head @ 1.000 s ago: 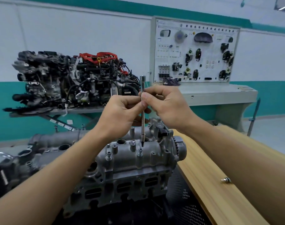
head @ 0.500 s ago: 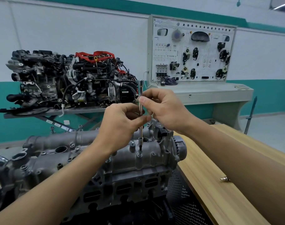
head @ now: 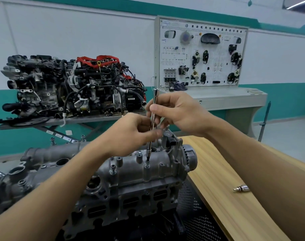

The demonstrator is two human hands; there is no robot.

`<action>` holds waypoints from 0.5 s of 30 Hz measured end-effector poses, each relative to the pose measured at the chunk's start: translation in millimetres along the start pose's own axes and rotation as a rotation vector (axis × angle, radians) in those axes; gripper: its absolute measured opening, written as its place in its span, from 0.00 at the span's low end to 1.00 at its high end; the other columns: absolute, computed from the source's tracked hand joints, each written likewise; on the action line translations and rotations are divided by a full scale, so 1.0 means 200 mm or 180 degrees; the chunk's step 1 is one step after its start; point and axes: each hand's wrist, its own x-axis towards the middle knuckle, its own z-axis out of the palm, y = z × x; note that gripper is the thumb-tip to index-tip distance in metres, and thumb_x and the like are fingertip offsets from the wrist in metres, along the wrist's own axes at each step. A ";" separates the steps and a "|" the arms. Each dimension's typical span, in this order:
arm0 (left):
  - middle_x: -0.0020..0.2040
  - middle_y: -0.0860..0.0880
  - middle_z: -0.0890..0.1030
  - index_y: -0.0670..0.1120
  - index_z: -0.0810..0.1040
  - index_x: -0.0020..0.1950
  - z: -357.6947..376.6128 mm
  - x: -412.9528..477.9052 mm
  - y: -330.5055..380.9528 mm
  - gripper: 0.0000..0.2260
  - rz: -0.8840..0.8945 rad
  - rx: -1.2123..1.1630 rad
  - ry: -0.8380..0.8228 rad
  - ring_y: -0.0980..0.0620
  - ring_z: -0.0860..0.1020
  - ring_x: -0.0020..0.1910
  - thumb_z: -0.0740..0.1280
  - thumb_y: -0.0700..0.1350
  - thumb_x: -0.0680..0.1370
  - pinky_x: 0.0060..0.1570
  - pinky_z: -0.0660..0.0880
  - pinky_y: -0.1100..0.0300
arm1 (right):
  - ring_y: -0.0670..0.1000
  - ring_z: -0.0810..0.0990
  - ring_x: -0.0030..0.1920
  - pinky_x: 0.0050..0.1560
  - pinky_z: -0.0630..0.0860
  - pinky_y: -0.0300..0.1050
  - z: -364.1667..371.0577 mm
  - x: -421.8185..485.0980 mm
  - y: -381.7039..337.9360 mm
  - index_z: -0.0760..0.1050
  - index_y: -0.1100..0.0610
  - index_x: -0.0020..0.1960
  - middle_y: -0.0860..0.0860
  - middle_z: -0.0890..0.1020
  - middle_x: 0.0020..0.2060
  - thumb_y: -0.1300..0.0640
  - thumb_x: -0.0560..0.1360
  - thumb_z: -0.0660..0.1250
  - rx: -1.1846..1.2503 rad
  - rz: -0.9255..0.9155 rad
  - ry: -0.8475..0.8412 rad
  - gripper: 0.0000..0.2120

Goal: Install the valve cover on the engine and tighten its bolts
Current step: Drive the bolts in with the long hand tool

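Observation:
The grey cast valve cover [head: 131,173] sits on top of the engine [head: 113,206] in front of me. A slim chrome extension driver [head: 155,101] stands upright, its tip seated on a bolt [head: 147,164] in a boss near the cover's right end. My left hand [head: 131,133] pinches the shaft low down. My right hand [head: 176,112] pinches it higher up with thumb and fingers. Another bolt [head: 113,168] stands further left on the cover.
A wooden bench top [head: 226,180] runs along the right, with a small metal fitting [head: 240,188] lying on it. A second engine [head: 70,87] sits on a stand behind. A white training panel [head: 202,54] stands at the back right.
Both hands have slid lower on the driver and shifted their grip around it; the tip stays on the same bolt. The view has shifted slightly.

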 end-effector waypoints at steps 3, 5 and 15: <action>0.35 0.47 0.86 0.46 0.86 0.41 0.08 -0.03 -0.02 0.20 0.0113 -0.0032 0.0928 0.42 0.85 0.37 0.77 0.63 0.65 0.41 0.82 0.40 | 0.50 0.77 0.29 0.31 0.75 0.42 0.04 0.01 0.02 0.79 0.60 0.37 0.57 0.80 0.30 0.55 0.73 0.75 -0.0324 -0.0057 0.0627 0.11; 0.33 0.48 0.86 0.47 0.85 0.38 0.11 -0.03 -0.05 0.16 0.0218 -0.0120 0.1264 0.42 0.84 0.33 0.76 0.60 0.65 0.37 0.82 0.42 | 0.47 0.73 0.27 0.31 0.72 0.43 0.06 0.02 0.03 0.76 0.59 0.34 0.52 0.77 0.27 0.51 0.71 0.77 -0.0470 -0.0055 0.0975 0.15; 0.44 0.47 0.87 0.44 0.84 0.51 0.07 0.00 -0.06 0.10 0.0172 0.0055 0.0421 0.47 0.86 0.43 0.71 0.51 0.79 0.48 0.83 0.47 | 0.49 0.77 0.28 0.27 0.74 0.39 0.04 0.02 0.02 0.79 0.64 0.42 0.62 0.84 0.37 0.60 0.77 0.70 -0.0127 0.0002 0.0433 0.09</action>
